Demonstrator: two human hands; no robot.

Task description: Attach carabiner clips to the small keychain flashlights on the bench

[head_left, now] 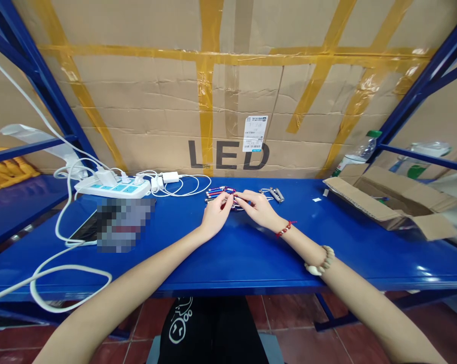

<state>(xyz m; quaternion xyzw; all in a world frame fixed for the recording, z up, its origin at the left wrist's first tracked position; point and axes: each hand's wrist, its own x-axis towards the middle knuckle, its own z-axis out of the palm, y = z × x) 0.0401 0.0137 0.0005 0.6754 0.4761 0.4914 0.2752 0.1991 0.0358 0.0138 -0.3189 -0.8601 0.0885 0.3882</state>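
My left hand (pixel 217 214) and my right hand (pixel 259 208) meet over the middle of the blue table (pixel 213 260). On each, thumb and forefinger are pinched together, and the fingertips nearly touch. Whatever sits between them is too small and too covered to name. Just behind and beneath the fingers lies a cluster of slim red, blue and white pieces with shiny metal ends (pixel 216 192), partly hidden by my hands. To the right of them rest grey cylindrical pieces (pixel 277 195) with thin pale cords or rods.
A white power strip (pixel 115 188) with plugs and looping white cables (pixel 71 268) occupies the left side, beside a blurred-out dark flat device (pixel 86 227). At right stand an open cardboard box (pixel 365 202) and a green-capped bottle (pixel 365 146). A large taped carton (pixel 156 111) walls off the back.
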